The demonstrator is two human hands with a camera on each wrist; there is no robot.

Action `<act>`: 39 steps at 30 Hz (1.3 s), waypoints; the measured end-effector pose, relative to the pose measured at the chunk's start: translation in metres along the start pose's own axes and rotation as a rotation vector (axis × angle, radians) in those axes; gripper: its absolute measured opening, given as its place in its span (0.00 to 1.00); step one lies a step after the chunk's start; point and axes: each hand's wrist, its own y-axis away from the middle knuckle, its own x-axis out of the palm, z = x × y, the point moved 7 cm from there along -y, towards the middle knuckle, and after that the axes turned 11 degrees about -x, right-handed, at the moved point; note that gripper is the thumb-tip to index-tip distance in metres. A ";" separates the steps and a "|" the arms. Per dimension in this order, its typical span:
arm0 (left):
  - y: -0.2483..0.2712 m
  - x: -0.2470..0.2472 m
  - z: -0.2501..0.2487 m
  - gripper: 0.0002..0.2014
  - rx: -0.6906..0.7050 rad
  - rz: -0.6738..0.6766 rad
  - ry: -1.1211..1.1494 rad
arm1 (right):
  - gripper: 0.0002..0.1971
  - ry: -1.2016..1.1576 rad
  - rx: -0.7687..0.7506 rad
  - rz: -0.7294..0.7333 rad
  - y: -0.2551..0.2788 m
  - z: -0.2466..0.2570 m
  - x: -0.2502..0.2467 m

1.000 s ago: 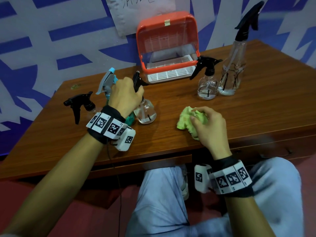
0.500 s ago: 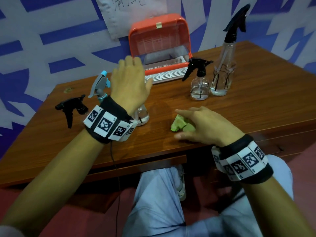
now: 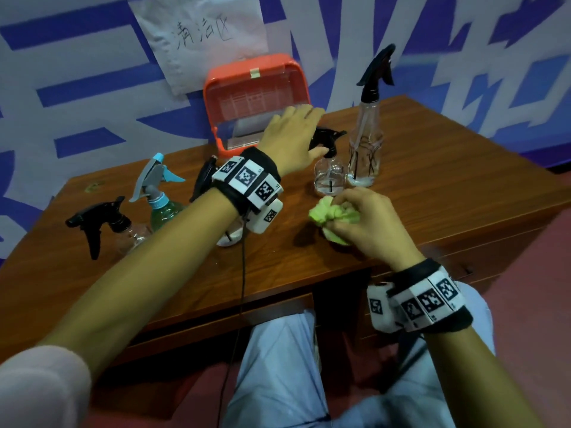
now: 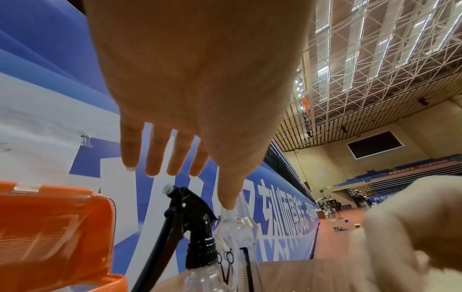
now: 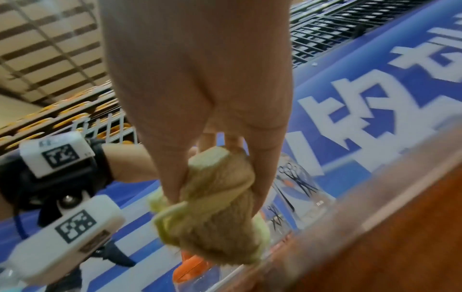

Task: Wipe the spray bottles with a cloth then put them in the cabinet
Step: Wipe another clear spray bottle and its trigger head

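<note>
the person is reaching the left hand [image 3: 290, 140] across the desk [image 3: 448, 193], fingers straight and spread, palm hovering over the black trigger head of the small clear spray bottle [image 3: 329, 176]; it is not gripping anything yet. the right hand [image 3: 367, 223] is bunching the green cloth [image 3: 327, 214] in curled fingers just in front of that bottle. the tall clear bottle [image 3: 366, 143] is standing right beside the small one, and the orange cabinet [image 3: 256, 97] is sitting open behind them against the wall. three more bottles are waiting on the left, among them the green one with the blue nozzle [image 3: 160, 193]

i'm thinking the hand should be closing round the neck under the trigger rather than the trigger itself, so nothing sprays, and lifting straight up so the tall bottle alongside isn't getting knocked over. then bringing it towards the cloth for wiping all round the belly before it's going into the cabinet
</note>
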 end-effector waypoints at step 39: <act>0.100 -0.009 0.034 0.06 0.014 0.217 0.509 | 0.19 -0.944 0.222 -0.322 -0.012 -0.008 0.016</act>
